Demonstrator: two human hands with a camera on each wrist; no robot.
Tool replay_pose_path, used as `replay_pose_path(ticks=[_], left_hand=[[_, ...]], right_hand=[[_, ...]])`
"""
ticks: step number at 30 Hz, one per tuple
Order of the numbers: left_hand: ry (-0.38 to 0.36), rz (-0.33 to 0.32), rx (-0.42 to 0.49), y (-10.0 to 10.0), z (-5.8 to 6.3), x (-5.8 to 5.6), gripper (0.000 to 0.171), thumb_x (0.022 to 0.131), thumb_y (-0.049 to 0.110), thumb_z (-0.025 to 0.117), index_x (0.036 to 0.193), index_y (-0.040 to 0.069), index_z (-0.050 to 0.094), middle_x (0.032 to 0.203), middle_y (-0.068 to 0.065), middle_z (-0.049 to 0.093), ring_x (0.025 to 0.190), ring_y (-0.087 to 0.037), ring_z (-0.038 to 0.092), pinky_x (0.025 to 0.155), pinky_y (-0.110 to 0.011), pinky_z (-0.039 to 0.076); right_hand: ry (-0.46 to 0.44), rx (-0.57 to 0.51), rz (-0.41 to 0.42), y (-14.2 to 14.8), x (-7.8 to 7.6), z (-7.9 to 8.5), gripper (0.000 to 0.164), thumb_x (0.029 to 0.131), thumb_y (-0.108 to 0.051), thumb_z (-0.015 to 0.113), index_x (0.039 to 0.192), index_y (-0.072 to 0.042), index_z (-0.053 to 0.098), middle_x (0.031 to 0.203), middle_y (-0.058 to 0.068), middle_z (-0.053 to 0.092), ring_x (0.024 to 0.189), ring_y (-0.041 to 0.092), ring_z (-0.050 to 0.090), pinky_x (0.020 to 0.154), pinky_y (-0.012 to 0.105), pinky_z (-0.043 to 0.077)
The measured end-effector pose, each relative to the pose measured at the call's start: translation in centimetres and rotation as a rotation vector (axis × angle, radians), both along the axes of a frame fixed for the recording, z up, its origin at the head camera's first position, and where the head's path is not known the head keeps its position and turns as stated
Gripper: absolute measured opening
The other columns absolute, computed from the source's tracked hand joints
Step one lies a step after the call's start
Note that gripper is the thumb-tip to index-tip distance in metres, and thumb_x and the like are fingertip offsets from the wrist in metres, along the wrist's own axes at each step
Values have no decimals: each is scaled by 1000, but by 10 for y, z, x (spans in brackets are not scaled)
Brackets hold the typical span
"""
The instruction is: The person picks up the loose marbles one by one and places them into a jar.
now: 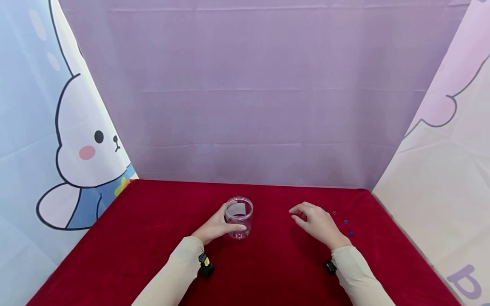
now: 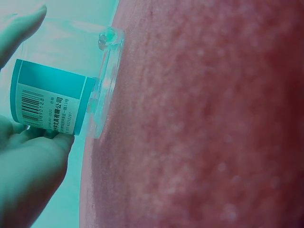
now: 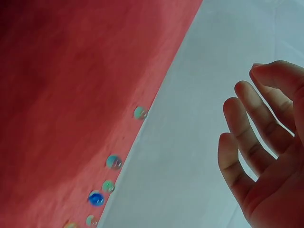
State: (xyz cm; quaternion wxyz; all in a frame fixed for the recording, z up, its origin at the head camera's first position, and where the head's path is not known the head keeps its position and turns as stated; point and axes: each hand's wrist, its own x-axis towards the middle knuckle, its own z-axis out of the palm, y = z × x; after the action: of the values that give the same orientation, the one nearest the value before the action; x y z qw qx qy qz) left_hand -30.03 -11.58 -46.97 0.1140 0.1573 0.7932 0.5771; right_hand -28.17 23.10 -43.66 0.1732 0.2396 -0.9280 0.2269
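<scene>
Jar (image 1: 246, 219) gripped by left hand (image 1: 215, 226), marble (image 2: 107, 38) seemingly inside near thumb, right hand (image 1: 317, 222) loosely spread, marbles (image 1: 346, 222) scattered beside its knuckles

From the head, the red counter (image 1: 268, 272) is viewed forward and down. From the left wrist, the jar (image 2: 52, 97) is seen close up, the counter turned sideways; from the right, the right grip (image 3: 275, 178) is framed closely, marbles (image 3: 113, 162) farther off. Jar and right grip are shared with the head view.
</scene>
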Motion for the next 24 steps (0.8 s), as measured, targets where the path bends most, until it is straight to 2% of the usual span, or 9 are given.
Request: replay_pose_path(ticks=[4,7,10,14,19,24], left_hand=[[-1,5,1,0,0,0,95,81,38,85,155,23,28,143,-10,47,125,-26,48,100,-49,46],[4,3,6,0,0,0,93,83,35,84,156,21,28,142,-9,47,126,-26,48,99,-50,46],[-4,8,4,0,-1,-1,92,83,34,84,156,22,28,142,-7,47,126,-26,47,99,-49,47],[-10,15,-2,0,0,-1,90,83,34,84,154,25,29,141,-6,47,127,-25,46,99,-49,47],[-3,10,3,0,-1,-2,88,85,30,83,154,22,29,143,-8,46,128,-27,45,99,-50,47],[-16,12,7,0,-1,-2,88,85,30,83,154,24,29,143,-6,46,128,-26,45,100,-50,46]], right_hand=[[14,2,-19,9,0,-2,18,89,-16,77,106,-22,74,103,-9,67,80,14,62,66,29,52],[12,10,-30,16,1,-3,18,90,-16,77,107,-21,74,103,-10,67,79,11,61,65,28,51],[2,11,-40,23,2,-5,18,90,-17,76,107,-22,74,105,-10,67,79,10,61,67,29,52],[2,6,-55,32,4,-7,18,90,-15,76,106,-23,74,105,-10,68,81,13,63,68,32,52],[6,13,-77,45,6,-9,16,89,-14,76,103,-23,74,98,-12,65,81,14,62,67,32,51],[-4,19,-95,58,9,-11,16,89,-14,76,104,-20,75,102,-7,67,81,17,61,67,34,51]])
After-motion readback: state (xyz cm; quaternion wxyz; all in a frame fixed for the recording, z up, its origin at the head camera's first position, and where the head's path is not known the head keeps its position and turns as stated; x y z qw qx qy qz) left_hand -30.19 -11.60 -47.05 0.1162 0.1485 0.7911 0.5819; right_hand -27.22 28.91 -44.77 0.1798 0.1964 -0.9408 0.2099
